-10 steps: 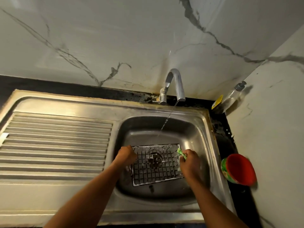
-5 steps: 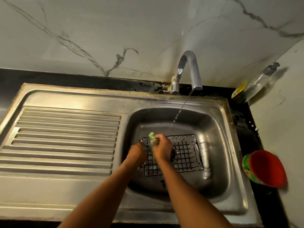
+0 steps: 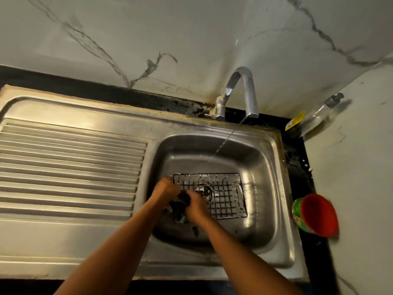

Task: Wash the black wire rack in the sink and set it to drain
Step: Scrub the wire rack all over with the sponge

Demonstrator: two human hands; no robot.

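A person's left hand [image 3: 167,189] grips the 9 o'clock edge of the black wire rack [image 3: 223,196], lying flat on the floor of the sink [image 3: 261,167], apparently to steady it while the right hand [image 3: 196,206], fingers curled round a green scrub pad [image 3: 181,218], scours its 7 o'clock corner.

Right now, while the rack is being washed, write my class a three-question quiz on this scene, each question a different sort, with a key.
1. True or false: water is running from the tap.
2. Where does the black wire rack lie? A on the ribbed drainboard; B in the sink; C propped against the wall.
3. What colour is the inside of the cup right of the sink?
Key: 1 true; 2 B; 3 red.
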